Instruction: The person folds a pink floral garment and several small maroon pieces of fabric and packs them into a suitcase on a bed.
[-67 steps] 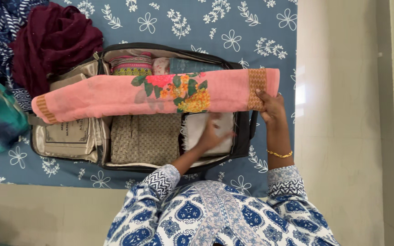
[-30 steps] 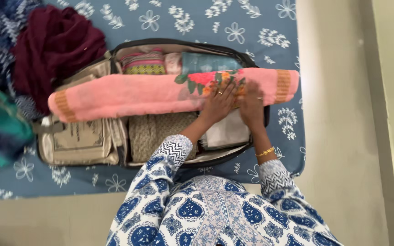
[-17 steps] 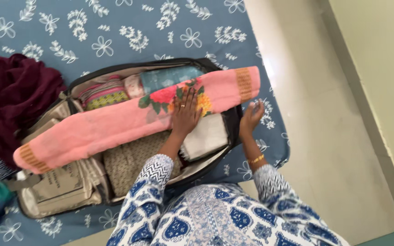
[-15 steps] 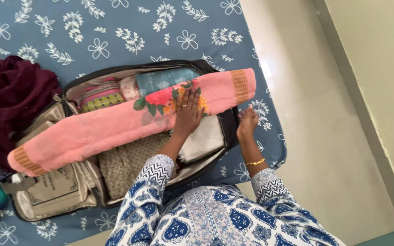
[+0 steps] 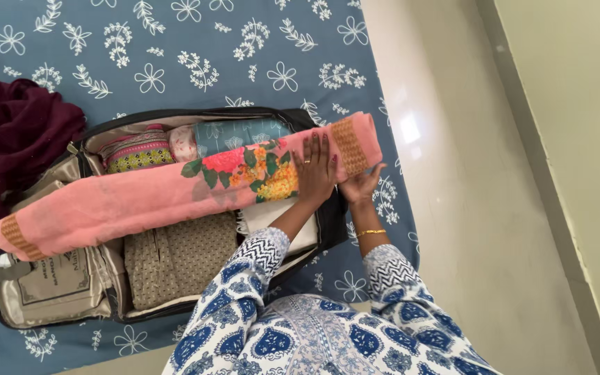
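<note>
We cannot see the palm of the right hand (image 5: 360, 186): it sits under the end of the pink folded cloth (image 5: 175, 194), so its grip is unclear. The left hand (image 5: 316, 169) lies flat on the cloth and covers part of its floral print. The cloth hides the middle of the open suitcase (image 5: 328, 222), and only strips of the packed clothes show. The maroon garment (image 5: 15, 139) runs off the left edge. The print on the beige pouch (image 5: 50, 281) is too small to read.

pink cloth roll (image 5: 140, 198) spans open suitcase (image 5: 324, 226), blocks middle, bedsheet (image 5: 196, 55) above free
</note>
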